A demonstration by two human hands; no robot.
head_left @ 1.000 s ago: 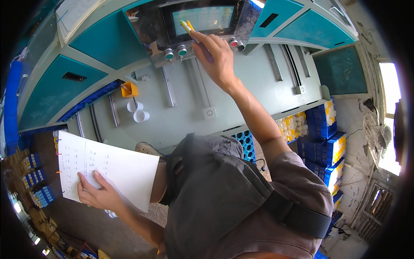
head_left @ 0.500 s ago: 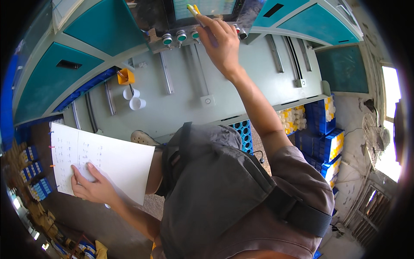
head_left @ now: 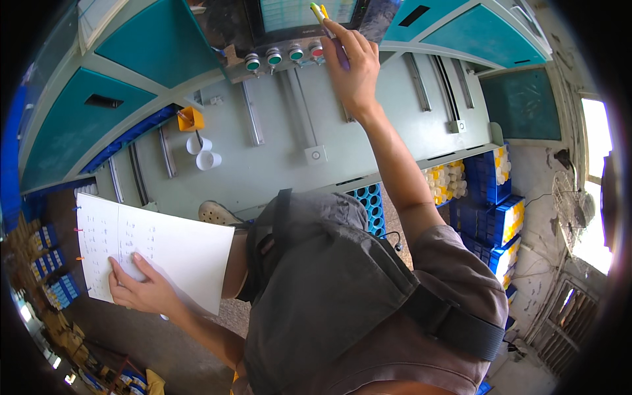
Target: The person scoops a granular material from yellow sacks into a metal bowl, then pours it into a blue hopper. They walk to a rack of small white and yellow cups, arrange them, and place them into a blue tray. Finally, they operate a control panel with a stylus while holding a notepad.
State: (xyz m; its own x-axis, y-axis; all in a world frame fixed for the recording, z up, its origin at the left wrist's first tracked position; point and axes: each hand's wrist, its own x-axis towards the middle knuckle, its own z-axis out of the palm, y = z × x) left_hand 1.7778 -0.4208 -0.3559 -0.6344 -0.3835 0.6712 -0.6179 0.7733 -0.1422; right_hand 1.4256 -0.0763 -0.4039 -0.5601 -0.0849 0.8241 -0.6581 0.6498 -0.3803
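My left hand (head_left: 146,288) is closed on a white notebook (head_left: 187,247) at the left, thumb and a finger lying over the page. Columns of handwriting cover its left part, and small coloured tabs stick out from its far left edge. Stretched forward, my right hand (head_left: 356,72) grips a pen (head_left: 341,52) with a purple barrel and a yellow-green end. That end overlaps the lower right part of a lit screen (head_left: 299,14); I cannot tell whether it touches. Below the screen runs a row of round buttons, including green ones (head_left: 274,58) and a red one (head_left: 316,52) beside my right hand.
Teal cabinet panels (head_left: 164,49) flank the screen. On the pale machine surface (head_left: 230,161) are metal rails, two white cups (head_left: 209,160) and an orange holder (head_left: 191,119). Blue crates (head_left: 490,217) with yellow and white pieces are stacked at the right, near a fan (head_left: 571,204).
My right hand has moved right along the screen's lower edge with the pen, uncovering the red button. The notebook and my left hand have barely shifted.
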